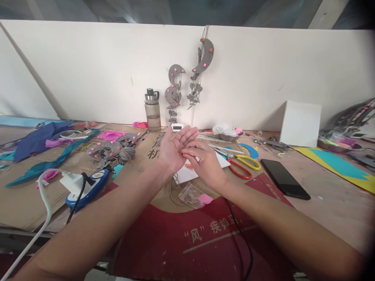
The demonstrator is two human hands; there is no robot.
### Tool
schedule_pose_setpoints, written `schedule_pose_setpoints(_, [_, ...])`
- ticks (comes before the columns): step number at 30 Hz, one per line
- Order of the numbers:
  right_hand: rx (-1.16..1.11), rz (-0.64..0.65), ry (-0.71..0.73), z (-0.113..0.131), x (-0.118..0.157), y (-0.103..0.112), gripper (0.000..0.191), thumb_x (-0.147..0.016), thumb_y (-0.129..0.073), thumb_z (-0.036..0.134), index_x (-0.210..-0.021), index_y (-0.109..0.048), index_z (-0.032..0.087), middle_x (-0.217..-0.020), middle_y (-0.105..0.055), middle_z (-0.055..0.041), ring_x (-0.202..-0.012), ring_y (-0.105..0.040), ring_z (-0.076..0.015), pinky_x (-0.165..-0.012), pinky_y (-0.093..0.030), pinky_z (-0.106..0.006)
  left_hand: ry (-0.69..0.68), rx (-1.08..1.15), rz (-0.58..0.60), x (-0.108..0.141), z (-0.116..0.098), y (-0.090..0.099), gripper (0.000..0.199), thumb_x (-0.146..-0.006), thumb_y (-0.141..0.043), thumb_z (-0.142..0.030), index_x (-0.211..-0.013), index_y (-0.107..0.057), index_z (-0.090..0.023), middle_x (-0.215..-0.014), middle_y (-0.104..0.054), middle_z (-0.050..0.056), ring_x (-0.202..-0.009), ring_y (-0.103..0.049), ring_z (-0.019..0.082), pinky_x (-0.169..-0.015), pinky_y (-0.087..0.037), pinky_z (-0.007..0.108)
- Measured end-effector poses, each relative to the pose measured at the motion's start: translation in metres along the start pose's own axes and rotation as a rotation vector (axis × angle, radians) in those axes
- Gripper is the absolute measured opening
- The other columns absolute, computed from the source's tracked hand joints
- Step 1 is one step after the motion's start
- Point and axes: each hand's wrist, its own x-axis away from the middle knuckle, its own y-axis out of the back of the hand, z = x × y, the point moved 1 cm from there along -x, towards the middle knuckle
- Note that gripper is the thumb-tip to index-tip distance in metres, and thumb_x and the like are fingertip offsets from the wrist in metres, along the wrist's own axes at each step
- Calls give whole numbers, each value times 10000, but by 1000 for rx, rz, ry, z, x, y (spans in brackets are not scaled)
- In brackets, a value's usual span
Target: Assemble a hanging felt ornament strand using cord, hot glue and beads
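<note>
My left hand (pixel 172 151) is held palm up, its fingers stretched out and open. Over that palm, my right hand (pixel 206 162) pinches thumb and fingertips around a tiny red-orange bit, mostly hidden by the fingers. A white board (pixel 190 176) lies beneath both hands, with an orange soft-looking piece (pixel 189 166) on it. Nearer me are a clear plastic bag (pixel 191 195) and a flat pink piece (pixel 205 199). Grey cord (pixel 171 191) trails beside the bag. Red-handled scissors (pixel 240 170) and yellow-handled scissors (pixel 249 162) lie right of the board.
A black phone (pixel 284 177) lies at right. A blue power strip (pixel 89 191) with cables stands left, near grey yarn crescents (pixel 109 150). Behind are a water bottle (pixel 152 113), a small digital timer (pixel 177 127) and hanging grey moon ornaments (pixel 206 56).
</note>
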Motion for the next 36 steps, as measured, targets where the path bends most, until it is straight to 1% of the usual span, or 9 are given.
schedule_pose_setpoints(4, [38,2,102,1,3,-6,195,-909,-517,187,-888,-709,215,-916,-630,-60,-927,-547,-189,-841,-469,-365,34,68,-17,2,5,5,534,-908,-366,-547,-1063,-648,-121,-1191,-653,138,-1156,-586,234,-955,-486,318])
schedule_pose_setpoints(9, [176,13,102,-3,1,-3,157,-888,-561,218,-865,-716,216,-904,-625,-62,-937,-526,-208,-878,-452,-392,120,62,4,4,9,8,564,-890,-382,-575,-1092,-645,-120,-1214,-640,151,-1162,-582,255,-952,-491,341])
schedule_pose_setpoints(15, [196,42,137,0,7,-9,271,-930,-455,171,-1012,-711,202,-941,-632,-78,-922,-514,-196,-829,-460,-365,20,138,-21,2,1,9,566,-896,-383,-558,-1171,-609,-117,-1236,-627,163,-1189,-567,247,-1003,-454,349])
schedule_pose_setpoints(17, [146,50,148,2,8,-11,259,-926,-460,166,-974,-714,186,-924,-637,-77,-912,-521,-189,-820,-463,-348,20,142,-23,2,3,10,573,-895,-378,-566,-1181,-605,-124,-1221,-636,160,-1185,-571,250,-1003,-452,357])
schedule_pose_setpoints(21, [56,27,24,1,3,-7,134,-856,-572,139,-827,-693,191,-839,-653,-42,-867,-557,-177,-811,-457,-328,98,86,5,4,10,12,586,-890,-366,-587,-1152,-622,-130,-1178,-657,155,-1158,-586,251,-990,-459,368])
schedule_pose_setpoints(24, [31,44,-111,-1,0,-3,123,-809,-590,96,-833,-655,197,-787,-644,-13,-799,-565,-168,-752,-454,-312,113,55,3,5,11,12,585,-882,-377,-595,-1127,-635,-131,-1183,-655,155,-1161,-582,260,-990,-457,385])
schedule_pose_setpoints(26, [41,55,-130,0,1,-3,124,-804,-585,90,-828,-648,194,-800,-645,-18,-793,-567,-168,-739,-455,-310,95,58,-5,5,10,12,584,-876,-391,-596,-1131,-637,-131,-1203,-647,156,-1183,-566,266,-1002,-446,390])
schedule_pose_setpoints(30, [55,47,7,6,5,-8,159,-854,-546,108,-832,-683,187,-876,-653,-53,-865,-579,-173,-798,-475,-321,75,85,-19,6,8,10,593,-880,-388,-594,-1163,-628,-131,-1221,-638,160,-1211,-548,264,-1029,-423,373])
schedule_pose_setpoints(36, [117,50,134,0,9,-11,267,-920,-448,154,-978,-701,216,-929,-644,-71,-919,-551,-191,-839,-485,-373,82,90,-1,7,10,9,620,-889,-357,-599,-1183,-614,-117,-1230,-631,166,-1199,-559,250,-1028,-430,358])
